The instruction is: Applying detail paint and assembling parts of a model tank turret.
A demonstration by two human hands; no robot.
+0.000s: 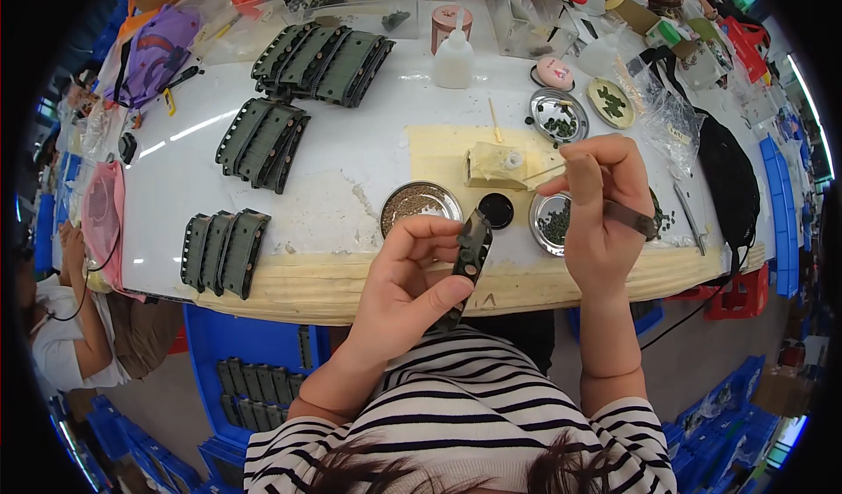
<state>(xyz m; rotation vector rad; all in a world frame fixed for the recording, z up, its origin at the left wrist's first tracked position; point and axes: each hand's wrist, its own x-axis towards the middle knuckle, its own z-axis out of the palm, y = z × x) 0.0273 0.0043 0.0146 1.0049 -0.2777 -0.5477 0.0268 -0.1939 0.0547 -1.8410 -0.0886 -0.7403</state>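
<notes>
My left hand (395, 288) is closed around a dark green curved plastic piece (474, 247), held upright near the table's front edge. A small round copper-coloured spot shows on its side. Between thumb and finger, my right hand (601, 231) pinches a thin stick (545, 172), its tip near a tape-covered block (488, 168) with a white nozzle. A dark flat strip (629, 219), perhaps a tool handle, sticks out of the same hand. Between the hands stand a metal dish (392, 194) of small brownish pieces, a small black cup (496, 211) and a metal dish (537, 241) of dark green bits.
Stacks of green curved pieces (263, 139) line the table's left side. A white squeeze bottle (453, 60) stands at the back. Further right are another metal dish (574, 125), a cream lid (601, 112) and a black bag (728, 169). Another person (83, 336) sits at the left.
</notes>
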